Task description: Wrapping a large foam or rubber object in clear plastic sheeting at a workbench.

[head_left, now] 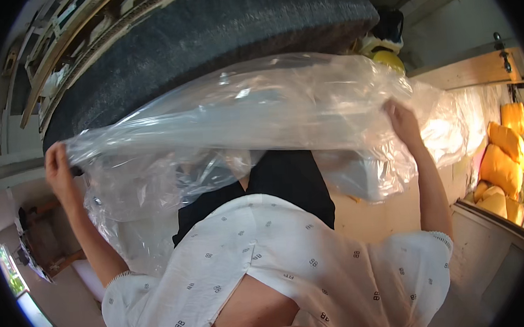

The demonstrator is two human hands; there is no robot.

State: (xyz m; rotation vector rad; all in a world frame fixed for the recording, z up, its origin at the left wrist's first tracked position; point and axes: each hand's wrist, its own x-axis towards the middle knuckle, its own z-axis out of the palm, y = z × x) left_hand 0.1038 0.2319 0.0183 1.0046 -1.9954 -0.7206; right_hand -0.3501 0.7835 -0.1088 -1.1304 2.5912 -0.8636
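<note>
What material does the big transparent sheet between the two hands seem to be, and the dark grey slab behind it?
The transparent sheet looks like thin plastic film: glossy, see-through, with many soft wrinkles and bright glints. The left hand and right hand grip its edges. The dark grey slab looks like matte foam or felt-like padding, with a fine grainy surface; which one is unclear.

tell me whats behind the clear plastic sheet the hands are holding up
Behind the clear plastic sheet, held by the left hand and right hand, lies a dark grey cushion. Its lower edge blurs through the film.
</note>
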